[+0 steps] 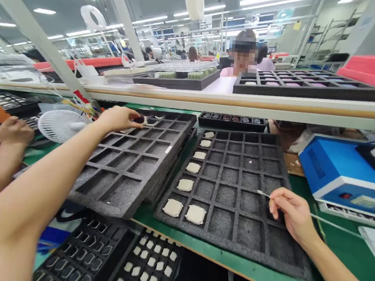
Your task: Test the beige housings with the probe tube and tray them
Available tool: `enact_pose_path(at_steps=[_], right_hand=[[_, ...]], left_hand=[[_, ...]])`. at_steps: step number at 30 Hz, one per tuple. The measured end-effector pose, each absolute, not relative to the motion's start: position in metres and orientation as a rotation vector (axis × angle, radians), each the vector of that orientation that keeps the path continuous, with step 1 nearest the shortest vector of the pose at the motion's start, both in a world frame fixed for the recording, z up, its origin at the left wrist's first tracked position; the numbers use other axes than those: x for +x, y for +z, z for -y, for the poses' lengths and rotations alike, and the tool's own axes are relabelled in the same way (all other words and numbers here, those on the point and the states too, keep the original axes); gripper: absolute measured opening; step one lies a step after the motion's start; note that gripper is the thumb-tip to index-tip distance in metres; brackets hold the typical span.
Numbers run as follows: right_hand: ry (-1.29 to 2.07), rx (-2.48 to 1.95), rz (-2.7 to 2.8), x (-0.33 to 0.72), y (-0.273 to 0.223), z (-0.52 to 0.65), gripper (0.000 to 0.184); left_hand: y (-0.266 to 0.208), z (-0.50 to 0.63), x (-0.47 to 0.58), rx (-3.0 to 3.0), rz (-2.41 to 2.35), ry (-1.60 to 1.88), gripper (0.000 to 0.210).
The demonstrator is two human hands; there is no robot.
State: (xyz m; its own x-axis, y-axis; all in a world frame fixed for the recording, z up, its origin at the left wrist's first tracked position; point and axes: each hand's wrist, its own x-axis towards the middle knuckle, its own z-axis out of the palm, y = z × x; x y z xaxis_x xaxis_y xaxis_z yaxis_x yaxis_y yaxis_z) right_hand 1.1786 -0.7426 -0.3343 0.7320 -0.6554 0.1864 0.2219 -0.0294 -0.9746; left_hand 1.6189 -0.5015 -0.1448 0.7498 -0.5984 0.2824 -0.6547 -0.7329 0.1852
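Note:
My left hand (pixel 119 118) reaches over the far end of the left grey foam tray (pixel 142 171), its fingertips pinched on a small dark piece (pixel 140 119). A few pale pieces (pixel 151 121) lie in that tray's far compartments. Held by my right hand (pixel 290 211) is a thin pale-tipped wand (pixel 263 193), with a tube trailing to the right. Its tip hovers over the right side of a second grey foam tray (pixel 216 182). Cream square pieces (pixel 185 185) fill this tray's left column, and another cream piece (pixel 195 214) sits beside the nearest one.
A blue machine (pixel 331 169) stands at right, a white fan (pixel 62 125) at left. Below the table edge are a tray of cream pieces (pixel 148 258) and a tray of dark frames (pixel 81 253). A co-worker's hand (pixel 14 131) shows at far left. A shelf (pixel 191 98) crosses behind.

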Motion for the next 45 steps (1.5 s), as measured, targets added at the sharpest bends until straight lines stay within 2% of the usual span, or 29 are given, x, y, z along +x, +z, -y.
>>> enact_pose_path(at_steps=[3, 5, 7, 8, 11, 14, 19, 23, 28, 45], right_hand=[[-0.701, -1.449, -0.380, 1.178, -0.334, 0.743, 0.019], [-0.679, -1.448, -0.380, 1.178, -0.334, 0.743, 0.017], [-0.669, -1.441, -0.377, 1.178, -0.333, 0.743, 0.016], [-0.668, -1.437, -0.374, 1.178, -0.333, 0.743, 0.016], [-0.686, -1.428, -0.366, 1.178, -0.333, 0.742, 0.014], [-0.714, -1.411, -0.346, 1.178, -0.333, 0.742, 0.013], [-0.751, -1.370, -0.289, 1.179, -0.332, 0.741, 0.014], [-0.795, -1.348, -0.245, 1.177, -0.331, 0.738, 0.010], [-0.806, -1.377, -0.250, 1.175, -0.327, 0.735, 0.009], [-0.823, -1.436, -0.319, 1.175, -0.324, 0.734, 0.014]], left_hand=[[-0.146, 0.497, 1.538, 2.396, 1.049, 0.458, 0.044], [-0.159, 0.491, 1.468, 1.874, 1.206, 0.442, 0.041], [-0.181, 0.492, 1.405, 1.613, 1.430, 0.097, 0.044], [-0.195, 0.496, 1.380, 1.492, 1.485, -0.098, 0.056], [-0.242, 0.532, 1.346, 1.278, 1.365, -0.530, 0.052], [-0.280, 0.587, 1.351, 1.171, 1.091, -0.707, 0.045], [-0.315, 0.640, 1.366, 1.146, 0.939, -0.899, 0.051], [-0.323, 0.637, 1.367, 1.148, 0.993, -1.029, 0.057], [-0.318, 0.633, 1.364, 1.140, 1.103, -1.116, 0.052], [-0.319, 0.635, 1.364, 1.175, 1.136, -1.043, 0.047]])
